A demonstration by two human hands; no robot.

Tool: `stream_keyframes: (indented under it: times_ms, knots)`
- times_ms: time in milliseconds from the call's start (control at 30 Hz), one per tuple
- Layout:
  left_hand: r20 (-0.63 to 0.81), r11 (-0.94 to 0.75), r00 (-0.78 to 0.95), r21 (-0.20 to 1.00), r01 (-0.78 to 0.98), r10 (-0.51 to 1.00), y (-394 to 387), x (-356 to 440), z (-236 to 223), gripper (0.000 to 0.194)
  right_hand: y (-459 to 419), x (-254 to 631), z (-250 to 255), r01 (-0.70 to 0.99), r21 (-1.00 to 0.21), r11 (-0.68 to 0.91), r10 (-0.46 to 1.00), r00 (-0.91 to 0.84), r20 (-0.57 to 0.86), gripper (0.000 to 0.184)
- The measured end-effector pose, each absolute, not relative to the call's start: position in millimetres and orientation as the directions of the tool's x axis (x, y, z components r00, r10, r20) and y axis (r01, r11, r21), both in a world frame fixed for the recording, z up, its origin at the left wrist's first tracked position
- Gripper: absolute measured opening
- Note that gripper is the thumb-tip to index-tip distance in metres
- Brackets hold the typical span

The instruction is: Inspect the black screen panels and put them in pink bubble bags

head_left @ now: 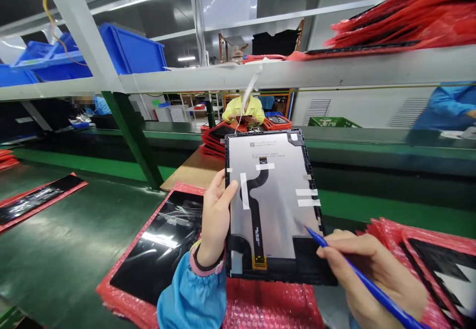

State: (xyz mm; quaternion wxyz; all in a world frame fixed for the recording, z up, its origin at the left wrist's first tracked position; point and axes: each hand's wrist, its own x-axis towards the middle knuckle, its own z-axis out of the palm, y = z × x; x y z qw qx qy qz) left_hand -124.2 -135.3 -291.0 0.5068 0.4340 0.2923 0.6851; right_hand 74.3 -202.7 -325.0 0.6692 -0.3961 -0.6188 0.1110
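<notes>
My left hand [215, 215] grips the left edge of a tablet screen panel [278, 210], its thumb over the frame. The panel is tilted up, its silver back facing me, with a black ribbon cable [256, 210] and several strips of white tape. My right hand [372, 269] pinches a blue pen-like tool [357, 272]. Its pointed tip is at the lower right of the silver back; whether it touches cannot be made out. Below the panel lies red bubble wrap [271, 306]. Left of it, a glossy black screen [159, 244] rests on more red wrap.
More wrapped panels [439, 264] lie at the right, and another black panel [40, 197] at the far left. A green post [132, 140] and a white shelf beam [290, 77] stand ahead. Blue bins [130, 51] sit above. A person in yellow [243, 108] works across the line.
</notes>
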Motion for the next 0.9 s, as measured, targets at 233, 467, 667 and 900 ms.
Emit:
stream_keyframes:
  times_ms: [233,467,667,900]
  knots:
    - [0.275,-0.299,-0.121,0.831,-0.468,0.954,-140,-118,-288,0.037,-204,65,-326,0.546,-0.546,0.636,0.527,0.21,0.824,0.03]
    - [0.293,-0.321,-0.133,0.827,-0.462,0.947,-139,-117,-291,0.035,-202,65,-327,0.627,-0.488,0.607,0.505,0.169,0.846,0.032]
    - [0.367,-0.409,-0.182,0.835,-0.368,0.912,-140,-116,-291,0.034,-200,70,-327,0.249,-0.682,0.688,0.598,0.339,0.727,0.022]
    - [0.687,-0.677,-0.173,0.726,0.123,0.705,-139,-114,-311,0.033,-176,94,-314,-0.113,-0.928,0.356,0.911,0.262,0.318,0.033]
